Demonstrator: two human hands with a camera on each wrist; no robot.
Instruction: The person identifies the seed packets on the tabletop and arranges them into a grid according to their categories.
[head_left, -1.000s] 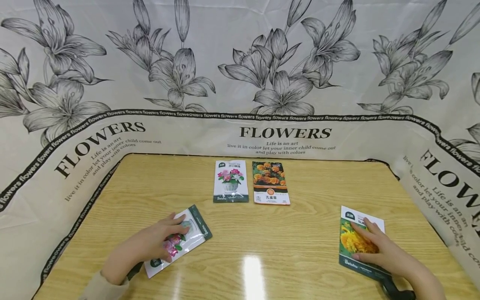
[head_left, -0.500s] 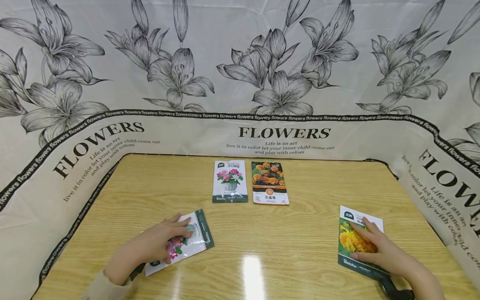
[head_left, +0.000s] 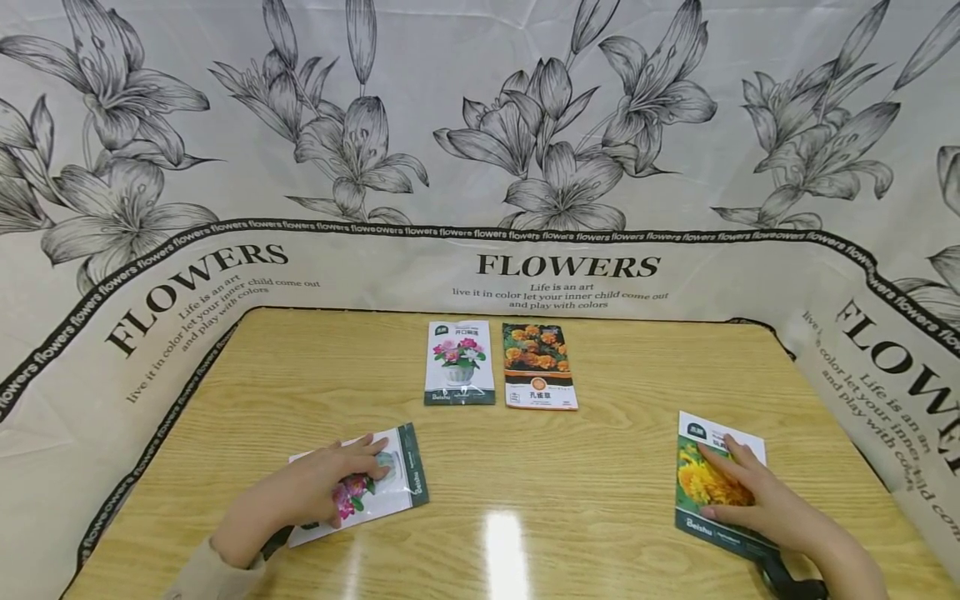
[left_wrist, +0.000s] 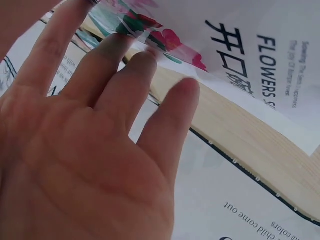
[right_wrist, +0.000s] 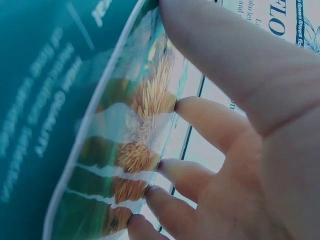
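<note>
A seed packet with pink flowers [head_left: 392,487] lies turned sideways at the left of the table, its dark green end to the right. On top of it rests my left hand [head_left: 322,483], fingertips touching the printed face; in the left wrist view the fingers [left_wrist: 170,115] reach toward the packet. At the right, my right hand [head_left: 765,496] lies over a seed packet with yellow flowers [head_left: 701,483]. Its spread fingers [right_wrist: 210,120] touch the front in the right wrist view. The palms hide part of both packets.
Side by side at the middle back stand out two more flat packets, one with potted pink flowers [head_left: 460,363] and one with orange flowers [head_left: 540,367]. A flower-printed cloth [head_left: 375,271] borders the wooden table [head_left: 585,467] at the back and sides.
Under my left hand the pink-flower packet has turned clockwise, its green end swinging slightly downward and its long side closer to level. My right hand and its packet have stayed in place.
</note>
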